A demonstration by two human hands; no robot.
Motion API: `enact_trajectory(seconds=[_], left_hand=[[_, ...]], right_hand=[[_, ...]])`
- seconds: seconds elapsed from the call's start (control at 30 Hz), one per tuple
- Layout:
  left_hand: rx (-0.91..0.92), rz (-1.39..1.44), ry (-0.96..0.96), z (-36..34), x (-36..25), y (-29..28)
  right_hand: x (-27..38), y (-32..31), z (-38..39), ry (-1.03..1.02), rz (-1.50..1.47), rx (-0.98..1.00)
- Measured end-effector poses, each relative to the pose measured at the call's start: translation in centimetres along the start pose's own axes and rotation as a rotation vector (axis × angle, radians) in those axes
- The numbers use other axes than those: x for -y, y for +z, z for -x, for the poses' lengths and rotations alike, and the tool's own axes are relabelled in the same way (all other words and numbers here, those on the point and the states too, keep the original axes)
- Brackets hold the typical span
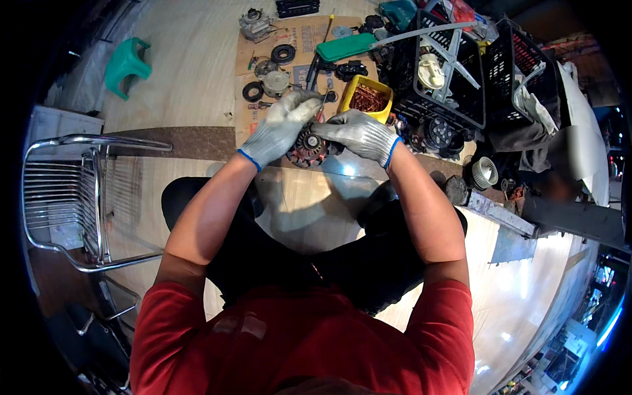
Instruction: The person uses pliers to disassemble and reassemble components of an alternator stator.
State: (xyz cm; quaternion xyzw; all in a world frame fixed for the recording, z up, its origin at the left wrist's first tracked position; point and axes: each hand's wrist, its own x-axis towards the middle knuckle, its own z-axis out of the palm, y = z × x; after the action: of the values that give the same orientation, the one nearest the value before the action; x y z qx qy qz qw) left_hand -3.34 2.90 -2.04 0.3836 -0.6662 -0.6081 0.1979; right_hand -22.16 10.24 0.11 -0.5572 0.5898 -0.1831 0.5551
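Note:
A round motor part (307,149) with a ring of slots and a small hub stands low in front of me, between my knees and the cardboard. My left hand (280,128), in a grey-white knit glove with a blue cuff, is closed over its upper left side. A thin rod-like tool (323,104) sticks up from its fingertips; its lower end is hidden. My right hand (362,135), gloved the same way, has its fingers closed at the part's upper right edge. Both gloves hide some of the part.
Cardboard (299,41) ahead carries several motor parts, including a black ring (283,54). A yellow tub (388,99) of copper pieces stands beyond my right hand, near a black crate (461,108). A green stool (127,67) and a metal chair (99,204) stand left.

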Motion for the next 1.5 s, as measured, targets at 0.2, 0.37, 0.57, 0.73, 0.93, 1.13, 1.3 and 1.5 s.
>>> enact_trajectory(seconds=[0.2,0.37,0.57,0.73,0.93,1.13,1.3,1.5], left_hand=[[-0.021,-0.130,0.289,-1.3,4.6,-2.3],[0.162,0.714,-0.197,0.3,0.8,-1.2],[0.265,0.702,0.028,1.3,1.6,-0.6],[0.137,0.090,-0.003,1.4,-1.3,-0.3],[0.069,0.292,-0.016,1.1,-0.6,-1.1],[0.110,0.390,0.014,1.7,-1.8,-1.1],[0.185,0.417,0.015,1.7,-1.5,-1.4],[0.296,0.355,0.027,1.4,-1.5,-1.9]], right_hand=[[-0.2,0.4,-0.4,-0.025,-0.152,-0.026],[-1.9,0.0,-0.7,-0.086,-0.149,-0.073],[-2.3,-0.2,-0.7,-0.032,-0.215,-0.158],[-1.9,0.3,-0.3,0.042,-0.519,-0.165],[-1.6,-1.4,0.9,-0.143,-0.309,-0.047],[0.4,-3.0,2.6,-0.135,-0.121,-0.087],[0.7,-3.9,3.1,-0.319,0.150,-0.175],[0.7,-3.3,3.0,-0.143,0.244,-0.275]])
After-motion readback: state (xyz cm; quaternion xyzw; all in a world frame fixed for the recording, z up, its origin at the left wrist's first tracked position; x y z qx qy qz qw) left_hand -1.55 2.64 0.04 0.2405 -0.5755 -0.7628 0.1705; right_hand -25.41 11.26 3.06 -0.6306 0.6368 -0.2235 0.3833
